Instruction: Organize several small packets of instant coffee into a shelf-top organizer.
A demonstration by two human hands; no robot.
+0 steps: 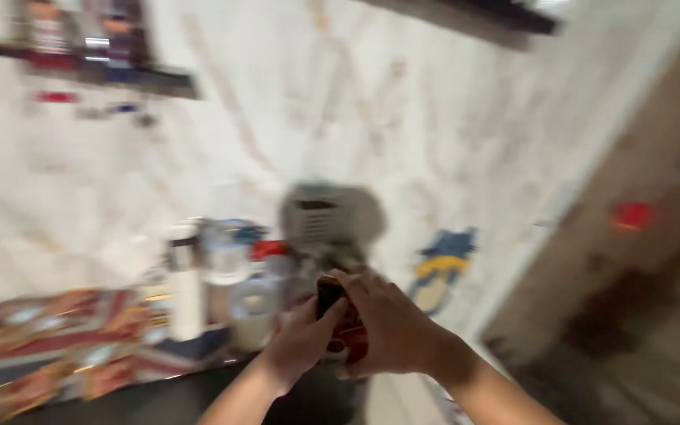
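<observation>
Setting: a pale marbled wall [403, 118] is seen behind a dark counter [159, 397]; everything is smeared by motion blur.
Left hand [301, 342]: closed around the lower side of a small dark-and-red object [338, 315], fingers curled upward against it.
Right hand [391, 323]: wrapped over the same object from the right and above, gripping it.
Held object: kept between both hands just above the counter's edge; its kind cannot be told through the blur.
Nearby: a white bottle [186, 291], a clear jar [226, 256] and a red-lidded container [271, 252] are grouped just left of the hands; a grey, rounded appliance-like shape [328, 216] stands directly behind them.
Further out: a patterned cloth [49, 338] lies at far left, a shelf [88, 67] hangs above.
Handling: the object is judged best kept steady in both palms, clear of the crowded containers.
</observation>
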